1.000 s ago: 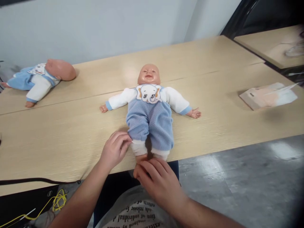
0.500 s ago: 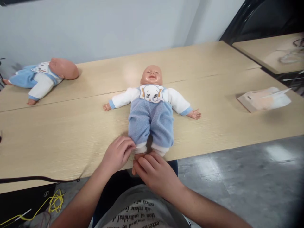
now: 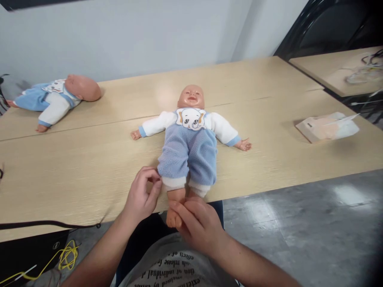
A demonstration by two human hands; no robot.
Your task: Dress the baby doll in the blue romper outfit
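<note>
A baby doll (image 3: 191,119) lies on its back on the table, arms spread and feet toward me. It wears white sleeves, an elephant-face bib and fluffy blue trousers (image 3: 175,157) with white cuffs. My left hand (image 3: 143,194) is at the outer side of the trouser leg on my left, thumb and fingers pinching its edge just above the cuff. My right hand (image 3: 201,221) closes round the doll's bare foot (image 3: 173,217), which hangs over the table's near edge. The other foot is mostly hidden behind my right hand.
A second, similar doll (image 3: 64,93) lies at the back left. A tissue pack (image 3: 326,126) is on the right of the table (image 3: 269,151). A black cable (image 3: 48,225) runs along the front left edge, and yellow cord (image 3: 68,255) hangs below.
The trouser leg on my left has shifted up and outward, baring more of the ankle and foot. My left hand moved slightly left with it; my right hand's fingers shifted around the foot.
</note>
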